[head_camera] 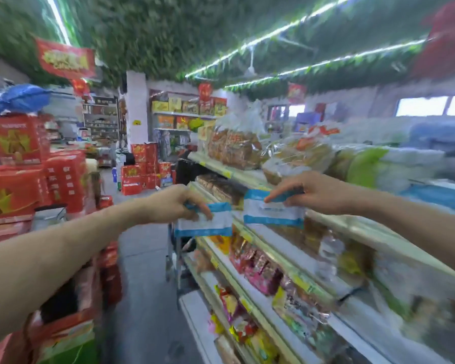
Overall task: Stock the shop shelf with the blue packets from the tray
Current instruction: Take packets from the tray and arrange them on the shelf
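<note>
- Blue-banded left packet is pinched at its top left corner by the curled fingers of the left hand. It hangs below them in the air, just off the near end of the shop shelf.
- Right packet, white with blue bands too, is gripped along its top edge by the right hand, the forefinger lying across the upper band. It hangs in front of the shelf's second board from the top, over that board's front edge.
- The two packets are side by side, near each other but apart.
- Bagged loaves stand on the top board; snack bags in pink, red and yellow fill the lower boards.
- Across the grey aisle floor, stacked red boxes line the left side.
- Green foliage covers the ceiling, crossed by light strips.
- Motion blur smears the right side of the view.
</note>
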{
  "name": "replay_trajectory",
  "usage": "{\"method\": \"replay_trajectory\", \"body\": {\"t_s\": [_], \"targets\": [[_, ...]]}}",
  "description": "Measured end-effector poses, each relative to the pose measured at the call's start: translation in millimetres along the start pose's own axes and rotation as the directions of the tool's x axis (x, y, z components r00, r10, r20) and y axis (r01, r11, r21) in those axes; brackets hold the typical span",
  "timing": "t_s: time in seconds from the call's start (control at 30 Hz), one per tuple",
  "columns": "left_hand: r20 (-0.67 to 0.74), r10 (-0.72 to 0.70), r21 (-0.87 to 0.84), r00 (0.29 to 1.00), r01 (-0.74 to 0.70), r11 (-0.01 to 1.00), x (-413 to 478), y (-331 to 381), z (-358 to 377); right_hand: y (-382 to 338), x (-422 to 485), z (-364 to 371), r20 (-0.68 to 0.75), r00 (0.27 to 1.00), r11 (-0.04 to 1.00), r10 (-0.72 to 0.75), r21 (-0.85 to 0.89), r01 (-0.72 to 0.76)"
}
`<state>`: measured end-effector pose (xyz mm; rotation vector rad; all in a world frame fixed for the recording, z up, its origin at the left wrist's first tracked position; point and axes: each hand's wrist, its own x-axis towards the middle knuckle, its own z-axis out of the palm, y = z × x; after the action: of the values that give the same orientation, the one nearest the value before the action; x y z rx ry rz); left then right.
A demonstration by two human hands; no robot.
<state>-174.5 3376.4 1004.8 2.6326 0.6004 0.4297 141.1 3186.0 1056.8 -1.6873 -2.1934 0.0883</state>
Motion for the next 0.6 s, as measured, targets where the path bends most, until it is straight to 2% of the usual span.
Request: {"method": "replay_trajectory", "body": {"t_s": [0.2, 0.3, 0.47, 0.6], "targets": [[0.096, 0.234, -0.125, 0.968, -0.221, 0.967, 145.4, 131.6, 31.1, 70.9, -119.7, -100.1, -0.125, 0.967, 0.966, 0.222, -0.110, -0.236], [0.116, 0.359, -0.092, 0.926, -0.350, 0.932, 207.3, 194.5, 56.6, 113.3, -188.0, -141.6, -0.208, 0.915, 0.923, 0.346, -0.098, -0.372], [0.107, 0.453, -0.113, 0.885, -0.442, 0.890, 284.2, 264.0, 96.0, 175.4, -264.3, -174.2, -0.296, 0.807, 0.829, 0.511, -0.078, -0.553], [0.135, 0.483, -0.129, 0.865, -0.468, 0.874, 323.7, 290.7, 119.6, 220.1, -294.7, -176.5, -0.240, 0.763, 0.769, 0.601, -0.088, -0.633]]}}
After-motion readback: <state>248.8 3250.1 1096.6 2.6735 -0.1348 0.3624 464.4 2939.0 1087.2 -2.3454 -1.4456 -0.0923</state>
